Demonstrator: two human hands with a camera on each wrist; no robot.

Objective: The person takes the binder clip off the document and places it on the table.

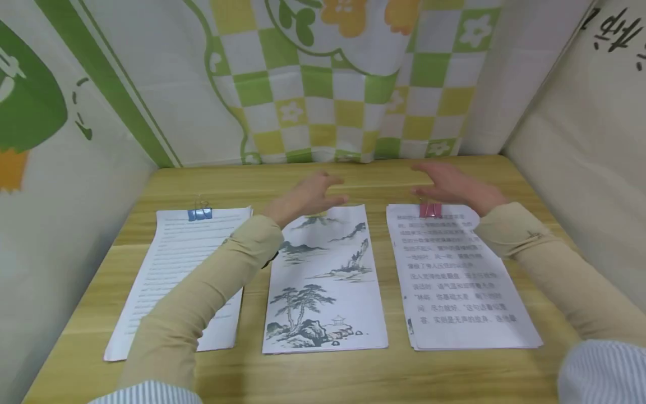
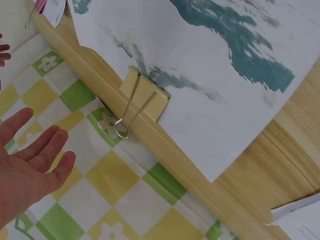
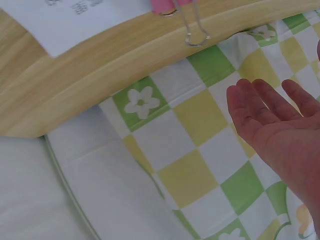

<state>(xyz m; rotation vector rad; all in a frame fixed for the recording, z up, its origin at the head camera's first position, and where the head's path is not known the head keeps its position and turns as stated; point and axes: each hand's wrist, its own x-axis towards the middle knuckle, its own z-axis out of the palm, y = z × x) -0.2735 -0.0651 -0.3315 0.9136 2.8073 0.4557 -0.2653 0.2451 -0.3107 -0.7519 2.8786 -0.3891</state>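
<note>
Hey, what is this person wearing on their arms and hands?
Both arms wear snug tan sleeves, the left sleeve and the right sleeve, reaching to the wrists. Near the elbows, a looser white-and-grey striped cuff overlaps each. The left hand and right hand are bare: no gloves, rings or watch show.

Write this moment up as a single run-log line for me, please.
left hand open, above landscape print | right hand open, above pink clip on text stack | holding nothing
</note>
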